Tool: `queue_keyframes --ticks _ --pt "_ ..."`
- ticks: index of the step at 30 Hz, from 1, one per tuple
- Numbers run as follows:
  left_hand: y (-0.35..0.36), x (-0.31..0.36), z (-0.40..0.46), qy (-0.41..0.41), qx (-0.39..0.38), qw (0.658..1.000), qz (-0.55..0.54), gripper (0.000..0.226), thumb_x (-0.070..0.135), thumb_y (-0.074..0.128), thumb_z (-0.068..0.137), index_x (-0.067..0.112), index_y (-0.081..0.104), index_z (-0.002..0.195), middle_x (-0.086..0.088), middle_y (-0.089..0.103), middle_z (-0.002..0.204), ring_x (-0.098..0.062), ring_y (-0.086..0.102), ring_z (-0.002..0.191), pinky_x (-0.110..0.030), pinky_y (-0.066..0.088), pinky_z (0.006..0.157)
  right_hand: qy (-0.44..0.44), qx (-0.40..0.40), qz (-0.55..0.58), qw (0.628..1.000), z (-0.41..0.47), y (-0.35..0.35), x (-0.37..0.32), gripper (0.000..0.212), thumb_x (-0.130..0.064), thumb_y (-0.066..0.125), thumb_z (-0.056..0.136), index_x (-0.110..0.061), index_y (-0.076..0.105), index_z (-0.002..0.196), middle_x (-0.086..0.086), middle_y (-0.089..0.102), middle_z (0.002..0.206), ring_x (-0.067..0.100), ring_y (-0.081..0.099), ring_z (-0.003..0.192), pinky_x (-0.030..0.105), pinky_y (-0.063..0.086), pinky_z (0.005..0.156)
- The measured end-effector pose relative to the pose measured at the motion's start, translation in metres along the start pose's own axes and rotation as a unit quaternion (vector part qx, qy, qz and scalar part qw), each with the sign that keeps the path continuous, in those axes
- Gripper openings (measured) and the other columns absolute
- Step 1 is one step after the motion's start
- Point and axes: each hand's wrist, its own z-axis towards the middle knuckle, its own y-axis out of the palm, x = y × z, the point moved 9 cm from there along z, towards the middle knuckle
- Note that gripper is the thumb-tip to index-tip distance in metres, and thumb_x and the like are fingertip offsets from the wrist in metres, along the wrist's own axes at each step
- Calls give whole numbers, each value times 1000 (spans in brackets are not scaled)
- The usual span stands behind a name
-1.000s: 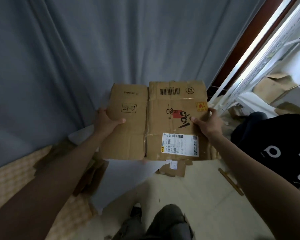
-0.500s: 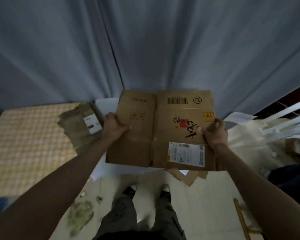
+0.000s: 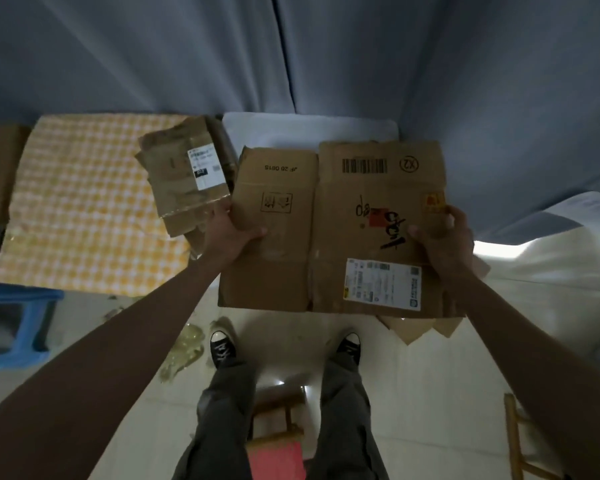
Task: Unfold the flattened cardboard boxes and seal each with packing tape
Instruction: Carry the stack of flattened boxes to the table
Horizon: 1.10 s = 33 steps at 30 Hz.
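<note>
The flattened cardboard box (image 3: pixel 333 230) I hold fills the space in front of me, blocking reach toward the grey curtain (image 3: pixel 291 57) behind it. Just left of my left hand (image 3: pixel 229 233) lies a stack of flattened boxes (image 3: pixel 184 178) on a yellow checked cloth (image 3: pixel 77 216). A blue plastic stool (image 3: pixel 18 327) stands far left. Bare floor (image 3: pixel 440 382) lies open below the box, around my shoes (image 3: pixel 222 348).
</note>
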Motion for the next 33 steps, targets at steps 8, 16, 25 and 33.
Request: queue_keyframes --ticks 8,16,25,33 --pt "71 -105 112 26 -29 997 -67 97 50 93 53 20 46 133 7 59 127 -14 56 115 -36 50 98 -55 39 2 998 58 111 38 87 -60 76 67 -33 35 140 7 55 130 32 59 114 55 50 97" --pt "97 -156 163 91 4 986 -142 73 34 90 67 16 46 123 4 62 114 -13 62 100 -32 52 90 -130 72 15 989 91 164 39 86 -53 81 71 -29 38 142 7 51 137 28 54 122 43 44 105" --pt "35 -208 160 142 59 972 -179 56 32 91 67 18 70 117 1 71 110 -14 68 95 -29 56 80 -191 62 49 978 50 218 10 86 -54 80 69 -22 44 140 7 53 137 30 52 126 50 44 106" --pt "-21 -233 90 145 92 969 -177 88 48 95 46 15 62 121 0 69 112 -18 68 96 -32 57 76 -187 35 118 975 -32 224 36 70 -47 82 72 -21 52 130 7 61 128 30 60 113 48 50 100"
